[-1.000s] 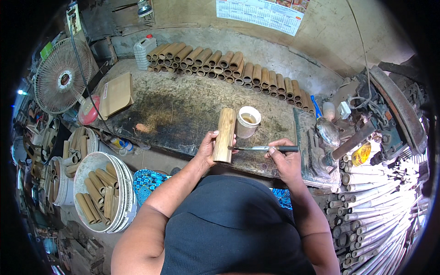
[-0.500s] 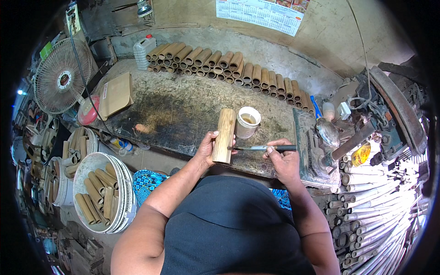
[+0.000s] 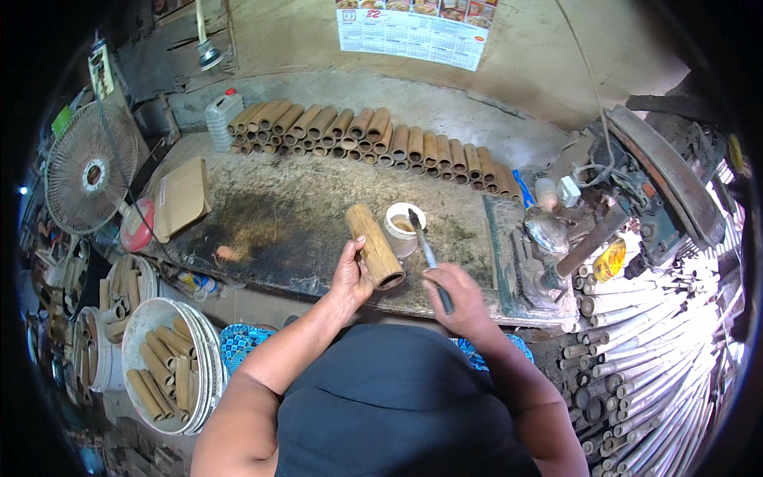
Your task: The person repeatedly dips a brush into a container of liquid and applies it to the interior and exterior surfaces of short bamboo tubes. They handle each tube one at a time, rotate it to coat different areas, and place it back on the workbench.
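Observation:
My left hand (image 3: 351, 271) grips a short bamboo tube (image 3: 372, 246) by its side, thumb along it. The tube tilts, and its open lower end faces me to the right. In my right hand (image 3: 458, 298) is a paintbrush (image 3: 427, 248) with a dark handle and pale ferrule. Its dark bristles are at the mouth of a small white plastic tub (image 3: 401, 241), just right of the tube. Brownish liquid shows inside the tub. Whether the bristles touch the liquid I cannot tell.
Stacked bamboo tubes (image 3: 342, 133) line the back of the worn workbench (image 3: 270, 191). A bucket of tubes (image 3: 209, 389) stands at left, near a fan (image 3: 94, 175). A vise-like metal tool (image 3: 548, 262) sits at right, above long bamboo poles (image 3: 644, 374).
The brush has left the tube's surface and swung up to the tub. My left hand has tilted the tube, turning its lower end rightward. The whole view has shifted slightly.

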Available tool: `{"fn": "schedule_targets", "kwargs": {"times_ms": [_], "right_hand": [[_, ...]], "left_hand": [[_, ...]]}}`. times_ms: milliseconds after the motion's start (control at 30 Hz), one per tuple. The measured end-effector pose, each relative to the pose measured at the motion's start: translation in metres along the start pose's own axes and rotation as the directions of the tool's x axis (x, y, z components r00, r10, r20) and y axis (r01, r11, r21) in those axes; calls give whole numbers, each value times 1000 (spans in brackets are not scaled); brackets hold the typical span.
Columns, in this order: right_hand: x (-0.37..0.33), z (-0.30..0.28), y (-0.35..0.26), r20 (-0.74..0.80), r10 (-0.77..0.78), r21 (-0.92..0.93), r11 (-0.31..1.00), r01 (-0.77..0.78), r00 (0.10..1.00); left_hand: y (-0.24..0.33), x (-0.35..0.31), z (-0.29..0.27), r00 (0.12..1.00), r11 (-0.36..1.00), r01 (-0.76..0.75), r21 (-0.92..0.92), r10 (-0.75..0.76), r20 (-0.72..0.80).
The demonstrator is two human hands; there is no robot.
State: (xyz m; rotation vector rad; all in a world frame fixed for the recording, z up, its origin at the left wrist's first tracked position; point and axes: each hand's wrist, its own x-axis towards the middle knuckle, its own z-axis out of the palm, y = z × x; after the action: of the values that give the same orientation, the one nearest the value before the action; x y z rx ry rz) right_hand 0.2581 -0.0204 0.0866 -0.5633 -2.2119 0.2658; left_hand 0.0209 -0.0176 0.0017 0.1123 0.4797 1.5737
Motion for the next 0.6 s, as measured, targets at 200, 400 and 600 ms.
{"fn": "schedule_targets", "kwargs": {"times_ms": [200, 400, 600], "right_hand": [[3, 12, 18, -137, 27, 11, 1000, -25, 990], [5, 1, 32, -212, 79, 0, 997, -81, 974], [16, 9, 61, -397, 360, 174, 933, -316, 844]], "left_hand": [[-21, 14, 39, 997, 999, -7, 33, 4, 83], [-33, 38, 63, 989, 993, -39, 107, 23, 144], [-26, 52, 94, 979, 970, 100, 220, -135, 154]]}}
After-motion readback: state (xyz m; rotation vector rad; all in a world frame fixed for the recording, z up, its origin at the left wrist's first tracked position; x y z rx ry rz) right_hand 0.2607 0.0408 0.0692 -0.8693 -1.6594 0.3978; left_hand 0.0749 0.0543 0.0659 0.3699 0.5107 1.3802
